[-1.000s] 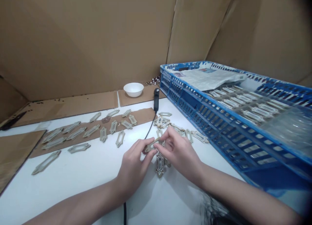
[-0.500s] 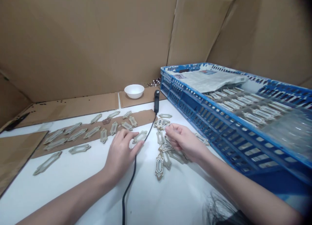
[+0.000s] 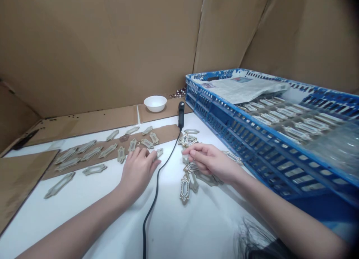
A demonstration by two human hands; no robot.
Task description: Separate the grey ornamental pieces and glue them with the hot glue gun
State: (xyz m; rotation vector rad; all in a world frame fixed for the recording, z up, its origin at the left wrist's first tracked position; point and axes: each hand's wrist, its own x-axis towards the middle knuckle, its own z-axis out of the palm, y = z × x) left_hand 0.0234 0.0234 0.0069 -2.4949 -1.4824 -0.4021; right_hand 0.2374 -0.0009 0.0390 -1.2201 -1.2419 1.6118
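My left hand (image 3: 139, 169) is closed low over the white table, thumb and fingers at a small ornate frame plate (image 3: 159, 153); only the plate's right end shows. My right hand (image 3: 209, 159) hovers over a loose cluster of similar plates, its fingers curled and the thumb against them. Whatever may lie between those fingertips is hidden. Below it rests a plate with a pale raised border (image 3: 184, 190), overlapping plainer grey ones. To the left, several grey plates (image 3: 92, 153) are spread over a brown cardboard strip (image 3: 165, 132) and the table.
A black cable (image 3: 153, 207) runs between my hands to a small black device (image 3: 181, 116). Beyond stands a white bowl (image 3: 155, 103). On the right a blue crate (image 3: 224, 120) holds rows of plates, newspaper (image 3: 246, 89) and clear plastic. Cardboard walls (image 3: 98, 46) enclose the table.
My left hand has drawn slightly left, covering more of the plate at its fingertips. My right hand has shifted a little left, its index finger now straighter. The view has moved slightly.
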